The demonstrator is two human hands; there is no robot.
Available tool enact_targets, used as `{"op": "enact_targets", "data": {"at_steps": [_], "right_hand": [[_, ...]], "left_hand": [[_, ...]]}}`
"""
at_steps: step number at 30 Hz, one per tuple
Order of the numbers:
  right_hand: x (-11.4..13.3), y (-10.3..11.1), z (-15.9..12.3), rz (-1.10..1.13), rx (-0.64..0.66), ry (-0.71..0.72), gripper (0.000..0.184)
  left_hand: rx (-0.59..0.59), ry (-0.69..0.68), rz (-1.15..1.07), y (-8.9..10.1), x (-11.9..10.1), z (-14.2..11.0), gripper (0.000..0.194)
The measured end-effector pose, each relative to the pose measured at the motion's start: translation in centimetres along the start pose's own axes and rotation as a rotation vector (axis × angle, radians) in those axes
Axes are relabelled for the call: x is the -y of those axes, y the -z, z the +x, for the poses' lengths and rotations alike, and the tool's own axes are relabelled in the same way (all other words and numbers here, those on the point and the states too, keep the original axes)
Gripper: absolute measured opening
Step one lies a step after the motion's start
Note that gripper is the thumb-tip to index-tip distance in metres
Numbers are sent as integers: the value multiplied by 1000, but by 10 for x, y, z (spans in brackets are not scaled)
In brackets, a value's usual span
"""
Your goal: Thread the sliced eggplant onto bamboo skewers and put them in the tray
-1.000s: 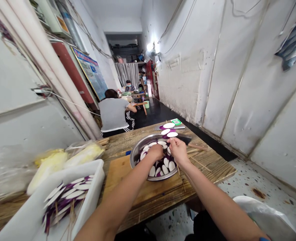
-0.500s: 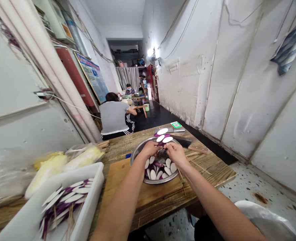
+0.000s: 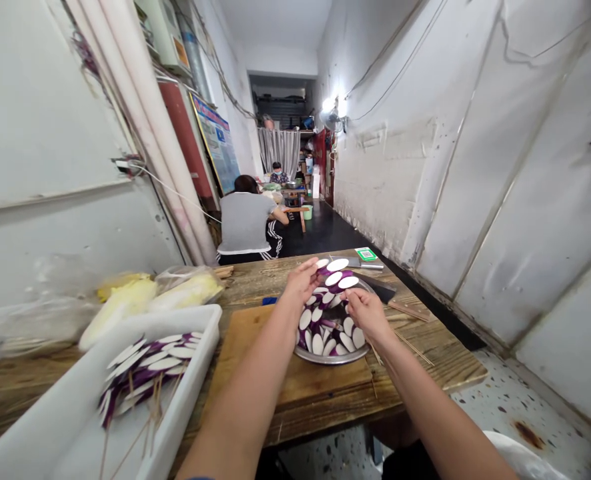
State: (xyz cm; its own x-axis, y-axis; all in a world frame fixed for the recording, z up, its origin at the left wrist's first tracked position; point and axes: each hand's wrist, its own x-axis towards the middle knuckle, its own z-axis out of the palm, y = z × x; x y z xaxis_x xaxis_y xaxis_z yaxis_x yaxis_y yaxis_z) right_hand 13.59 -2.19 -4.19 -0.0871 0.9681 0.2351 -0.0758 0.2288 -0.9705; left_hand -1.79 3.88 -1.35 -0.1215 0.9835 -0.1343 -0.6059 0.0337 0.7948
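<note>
Left fingertips: the left hand pinches a single slice, white with purple skin, eggplant by its look, close beside the far end of a staggered row.
Right fingertips: the right hand has thumb and fingers closed at the near end of that row of slices, just under the lowest one; any stick between them is too small to make out.
Held row: tilted above the far rim of the steel bowl.
Bowl: filled with more loose slices; it sits over the right part of the cutting board.
Board: lies flat, its near edge close to the near edge of the wooden table.
Table's right edge: a cleaver with a wooden handle lies along it, with bamboo skewers nearer its near right corner.
Far right corner: a green card, with a metal-handled knife just in front.
Left of the board: a white bin holding skewered slices, sticks toward the near side.
Behind the bin: bagged cabbage.
Beyond the far edge: a co-worker in grey, seated, back turned.
</note>
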Motion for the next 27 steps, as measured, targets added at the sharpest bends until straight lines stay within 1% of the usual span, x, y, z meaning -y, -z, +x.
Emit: {"op": "enact_targets", "data": {"at_steps": [2, 3, 5, 8, 10, 12, 16, 19, 21, 24, 25, 27], "right_hand": [[-2, 0, 1, -8, 0, 11, 30], [-2, 0, 1, -15, 1, 10, 30], [-1, -1, 0, -37, 21, -9, 29], [3, -3, -1, -81, 97, -49, 29], [5, -4, -2, -90, 136, -62, 29], [6, -5, -3, -83, 139, -62, 29], [4, -4, -2, -83, 111, -55, 29], [4, -3, -2, -89, 109, -56, 29], [5, -3, -3, -87, 114, -58, 29], [7, -3, -3, -83, 113, -58, 29], [8, -4, -4, -81, 112, -56, 29], [8, -4, -4, -74, 113, -54, 29]], "left_hand": [[-74, -43, 8, 1, -2, -2, 33], [-99, -52, 3, 1, -2, -3, 34], [-118, -61, -17, 0, -3, -5, 29], [-127, -75, -72, -2, -2, -3, 19], [-142, -91, -99, -2, -1, 0, 19], [-164, -98, -97, 0, 0, 4, 20], [-211, -73, -55, 5, -2, 9, 19], [-243, -16, -41, 8, -5, 8, 22], [-209, 8, -69, 8, -6, 6, 26], [-104, -23, -136, 5, -6, 3, 37], [-91, -34, -144, 4, -6, 2, 41], [-127, -29, -124, 3, -6, 2, 47]]}}
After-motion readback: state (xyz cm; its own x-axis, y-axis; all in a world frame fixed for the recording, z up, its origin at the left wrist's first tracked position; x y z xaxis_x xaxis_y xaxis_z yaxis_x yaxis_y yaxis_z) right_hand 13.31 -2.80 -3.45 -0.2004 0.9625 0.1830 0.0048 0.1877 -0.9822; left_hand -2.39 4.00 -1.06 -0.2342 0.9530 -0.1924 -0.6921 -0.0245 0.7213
